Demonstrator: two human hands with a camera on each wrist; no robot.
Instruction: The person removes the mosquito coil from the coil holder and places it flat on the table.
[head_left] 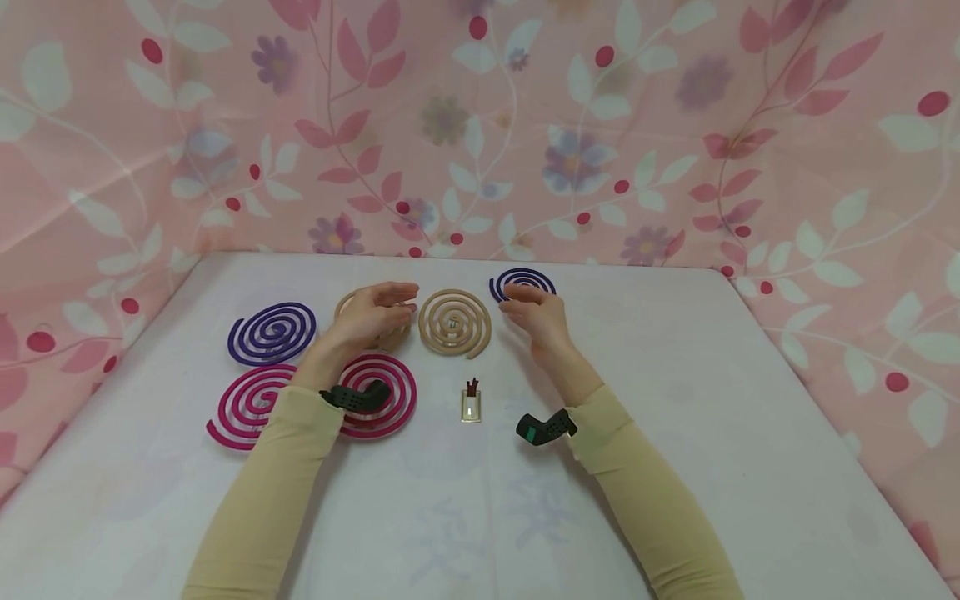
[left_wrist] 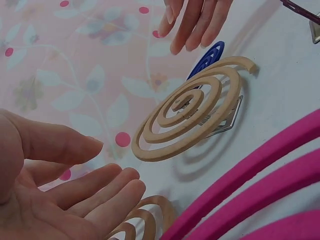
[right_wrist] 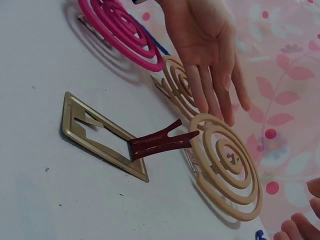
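Observation:
My left hand (head_left: 367,315) hovers with relaxed fingers over a tan mosquito coil (head_left: 393,337), hiding much of it. Between my two hands, a second tan mosquito coil (head_left: 453,323) sits raised on a small metal stand (left_wrist: 229,126). Loosely bent, the fingers of my right hand (head_left: 542,319) overlap the front of a purple mosquito coil (head_left: 517,273) at the back of the table. Neither hand holds anything. Nearer me lies a bare metal coil stand (head_left: 471,410) with an upright dark red forked prong (right_wrist: 160,144).
On the left are another purple coil (head_left: 272,331) and two magenta coils (head_left: 258,398) (head_left: 403,396), the latter partly behind my left forearm. A white cloth covers the table (head_left: 712,417). Pink floral fabric (head_left: 450,125) hangs behind it and at the sides.

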